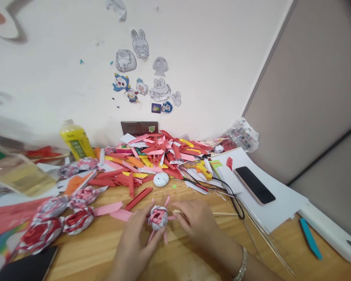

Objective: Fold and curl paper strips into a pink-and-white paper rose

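Note:
A small folded paper flower (158, 217), pink at the heart with greyish-white petals, sits between the thumb and fingers of my left hand (139, 236). Several pink paper strips stick out around its rim. To its right, my right hand (197, 220) pinches a thin wooden stick (225, 214); the stick's tip shows at the fingertips, beside a pink strip on the flower. Two loose pink strips (109, 208) lie left of the flower, and a red folded strip (139, 198) lies just beyond it.
Red, pink, yellow and white folded strips (160, 150) form a heap along the wall. Finished paper flowers (78, 220) lie at left, near a yellow bottle (77, 140). A yellow glue gun (204, 171), white earbud case (161, 179), phone (255, 185) and teal cutter (310, 238) are also there.

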Motion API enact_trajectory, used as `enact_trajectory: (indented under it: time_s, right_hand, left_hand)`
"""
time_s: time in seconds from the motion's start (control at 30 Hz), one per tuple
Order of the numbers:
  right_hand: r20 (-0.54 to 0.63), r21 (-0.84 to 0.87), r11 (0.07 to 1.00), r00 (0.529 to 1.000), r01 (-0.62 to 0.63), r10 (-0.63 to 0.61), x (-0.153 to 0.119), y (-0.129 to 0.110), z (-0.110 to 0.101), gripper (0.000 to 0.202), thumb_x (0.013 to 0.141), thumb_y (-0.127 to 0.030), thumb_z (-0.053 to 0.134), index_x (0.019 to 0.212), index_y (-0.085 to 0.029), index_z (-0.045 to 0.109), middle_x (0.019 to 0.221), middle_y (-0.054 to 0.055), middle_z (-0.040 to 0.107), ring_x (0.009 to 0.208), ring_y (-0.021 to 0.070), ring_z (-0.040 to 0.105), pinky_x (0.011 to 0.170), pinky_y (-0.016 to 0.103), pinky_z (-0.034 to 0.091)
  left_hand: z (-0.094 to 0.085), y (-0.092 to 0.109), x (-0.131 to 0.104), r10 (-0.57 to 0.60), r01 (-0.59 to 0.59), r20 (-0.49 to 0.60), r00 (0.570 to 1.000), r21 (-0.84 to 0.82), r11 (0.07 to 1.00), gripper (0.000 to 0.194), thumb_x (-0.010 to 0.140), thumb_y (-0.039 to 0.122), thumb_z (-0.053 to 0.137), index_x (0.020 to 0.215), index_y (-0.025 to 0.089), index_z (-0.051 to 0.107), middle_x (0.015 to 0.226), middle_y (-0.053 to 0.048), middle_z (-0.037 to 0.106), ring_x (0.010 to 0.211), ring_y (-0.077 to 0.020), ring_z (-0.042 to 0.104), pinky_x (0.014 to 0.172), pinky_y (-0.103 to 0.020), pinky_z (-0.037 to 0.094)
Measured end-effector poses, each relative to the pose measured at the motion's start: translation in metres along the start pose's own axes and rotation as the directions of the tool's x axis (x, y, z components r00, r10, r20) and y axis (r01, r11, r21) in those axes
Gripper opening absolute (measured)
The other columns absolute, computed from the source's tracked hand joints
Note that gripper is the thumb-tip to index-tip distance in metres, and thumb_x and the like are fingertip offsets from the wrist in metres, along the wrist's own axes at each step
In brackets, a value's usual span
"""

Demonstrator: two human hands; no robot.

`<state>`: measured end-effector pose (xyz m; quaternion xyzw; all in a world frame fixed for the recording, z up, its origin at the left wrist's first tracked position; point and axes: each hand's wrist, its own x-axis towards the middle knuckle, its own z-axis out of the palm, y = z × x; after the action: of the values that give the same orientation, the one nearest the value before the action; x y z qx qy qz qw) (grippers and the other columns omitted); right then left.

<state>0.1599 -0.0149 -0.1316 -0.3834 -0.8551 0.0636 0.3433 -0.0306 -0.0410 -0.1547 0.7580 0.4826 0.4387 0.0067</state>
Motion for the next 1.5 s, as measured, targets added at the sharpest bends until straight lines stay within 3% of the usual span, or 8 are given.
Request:
enact_trajectory:
  time_s: [0.27,0.53,0.73,0.87,1.0,1.1,1.3,1.5]
  right_hand:
    - [0.097,0.025,0.998,0.994,-0.06,0.058,-0.001,0.002,0.005,0.014,0.089,-0.024,0.054,0.083,-0.019,0.066,0.072,0.001,0.07,0.062,0.0144,0.063,0.056,0.022,0.038]
    - [-0.031,0.13,0.987,0.994,-0.097,0.102,0.004,0.004,-0.002,0.019,0.089,-0.022,0.055,0.073,-0.019,0.065,0.068,0.0,0.066,0.061,0.0132,0.059,0.055,0.022,0.039]
    - [-0.022,0.247,0.961,0.991,-0.121,0.131,0.006,-0.003,-0.01,0.01,0.081,-0.012,0.059,0.083,-0.019,0.066,0.078,0.0,0.068,0.071,0.0142,0.062,0.064,0.023,0.042]
    - [0.021,0.256,0.956,0.989,-0.144,0.143,0.006,-0.008,-0.009,0.013,0.08,-0.01,0.057,0.083,-0.019,0.066,0.078,0.0,0.067,0.072,0.0142,0.06,0.064,0.023,0.042]
    - [0.071,0.285,0.949,0.991,-0.133,0.117,0.005,-0.012,-0.009,0.013,0.081,-0.014,0.059,0.089,-0.02,0.066,0.08,0.0,0.066,0.072,0.0143,0.06,0.064,0.023,0.042]
    - [0.114,0.341,0.932,0.99,-0.121,0.087,0.004,-0.015,-0.011,0.022,0.081,-0.018,0.063,0.103,-0.023,0.065,0.087,0.0,0.066,0.078,0.0145,0.061,0.068,0.023,0.043]
    - [0.15,0.377,0.908,0.979,-0.185,0.137,0.006,-0.013,-0.011,0.021,0.084,-0.024,0.061,0.105,-0.021,0.062,0.092,0.002,0.066,0.083,0.0164,0.061,0.073,0.025,0.043]
    - [0.086,0.308,0.927,0.977,-0.214,0.197,0.003,-0.008,-0.005,0.017,0.087,-0.02,0.055,0.101,-0.017,0.062,0.09,0.005,0.066,0.082,0.0176,0.06,0.071,0.026,0.042]
  left_hand:
    - [0.001,0.0,-0.003,-0.018,0.02,0.022,1.0,-0.09,0.996,0.032,0.081,0.036,0.062,0.108,0.022,0.057,0.095,-0.007,0.072,0.083,-0.0233,0.069,0.068,-0.033,0.058]
    - [0.002,0.0,-0.003,0.043,-0.037,0.05,0.998,-0.11,0.993,0.04,0.083,0.036,0.061,0.119,0.023,0.053,0.103,-0.008,0.071,0.09,-0.0232,0.069,0.073,-0.032,0.057]
    - [0.002,0.0,0.0,0.23,-0.233,0.069,0.971,0.03,0.972,0.028,0.093,0.033,0.044,0.117,0.022,0.054,0.086,-0.005,0.071,0.074,-0.0169,0.067,0.064,-0.025,0.052]
    - [-0.002,-0.002,-0.004,0.293,-0.301,0.07,0.954,0.248,0.921,0.023,0.09,0.027,0.049,0.109,0.02,0.06,0.068,-0.002,0.063,0.06,-0.0172,0.057,0.055,-0.028,0.043]
    - [-0.003,-0.002,-0.007,0.354,-0.341,0.046,0.934,0.406,0.848,0.028,0.082,0.025,0.061,0.11,0.021,0.062,0.09,-0.009,0.063,0.083,-0.0258,0.057,0.073,-0.039,0.044]
    - [0.0,-0.001,-0.005,0.322,-0.33,0.078,0.943,0.322,0.888,0.028,0.08,0.023,0.061,0.107,0.019,0.063,0.099,-0.013,0.06,0.089,-0.0275,0.055,0.074,-0.039,0.044]
    - [-0.001,0.001,-0.001,0.269,-0.286,0.103,0.958,0.232,0.93,0.031,0.077,0.025,0.062,0.107,0.017,0.062,0.074,-0.004,0.053,0.064,-0.0178,0.05,0.056,-0.027,0.039]
    - [-0.008,0.003,0.002,0.204,-0.197,0.009,0.979,0.296,0.934,0.029,0.069,0.043,0.07,0.088,0.021,0.068,0.089,-0.01,0.061,0.079,-0.0264,0.055,0.069,-0.038,0.042]
